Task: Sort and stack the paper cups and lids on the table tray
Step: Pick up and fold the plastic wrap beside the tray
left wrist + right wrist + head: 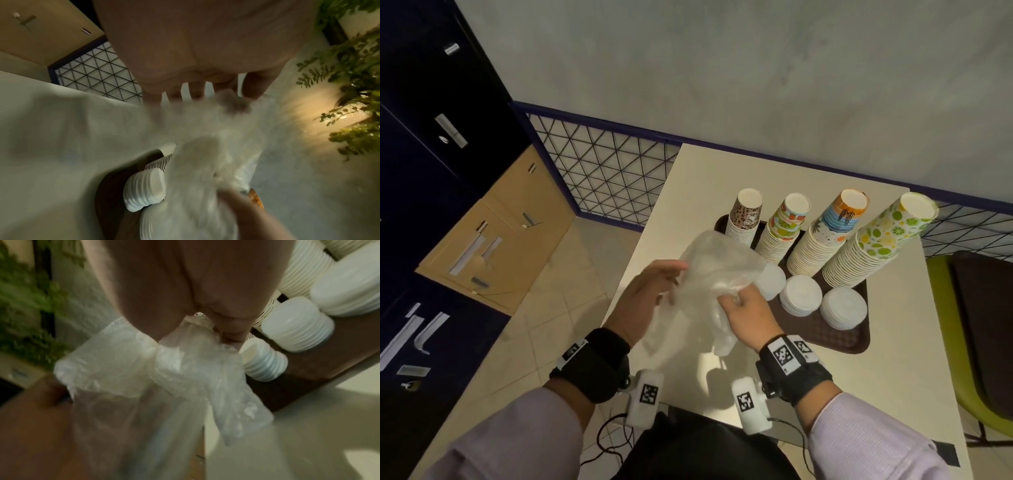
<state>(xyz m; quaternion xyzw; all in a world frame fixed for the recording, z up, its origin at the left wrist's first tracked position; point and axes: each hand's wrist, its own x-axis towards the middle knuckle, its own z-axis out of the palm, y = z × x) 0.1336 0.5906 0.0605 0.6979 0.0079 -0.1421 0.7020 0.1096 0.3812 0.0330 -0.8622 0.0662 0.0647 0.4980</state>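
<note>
On the brown tray (825,337) stand four upside-down stacks of paper cups: brown-patterned (744,219), fruit-print (786,226), orange-and-blue (828,233) and lime-print (876,240). In front of them sit three stacks of white lids (801,294) (146,188) (298,324). Both hands hold a crumpled clear plastic bag (715,270) (144,369) above the table, just left of the tray. My left hand (671,281) pinches its left edge. My right hand (736,301) (216,321) grips a bunched part. The bag hides part of the nearest lid stack (774,281).
The cream table (893,377) ends close on my left, with tiled floor below. Dark lockers (431,137) and a wooden cabinet (510,222) stand at left. A mesh railing (602,171) runs behind. A green chair (969,342) is at right.
</note>
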